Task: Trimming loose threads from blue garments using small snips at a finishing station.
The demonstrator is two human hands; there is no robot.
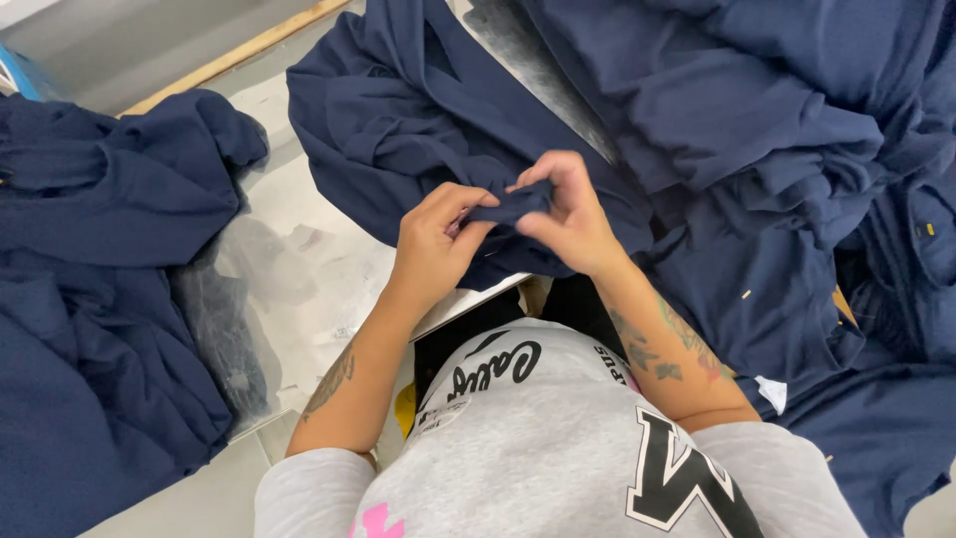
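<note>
Head view, looking down: left hand (433, 244) and right hand (568, 214) meeting at centre, fingers pressed together, both pinching one small fold of navy garment (398, 120). Garment spreading from the fold toward 12 o'clock, draped over pale worktable (299, 269). Heaped navy fabric (797, 199) from 1 to 4 o'clock; another navy pile (90, 299) at 9 o'clock. Grey printed sweatshirt (538, 448) at 6 o'clock.

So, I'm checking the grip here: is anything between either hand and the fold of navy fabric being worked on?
Nothing visible. The left hand and right hand both pinch the bunched fold of navy blue knit fabric directly, bare fingers on cloth, above the pale table.
</note>
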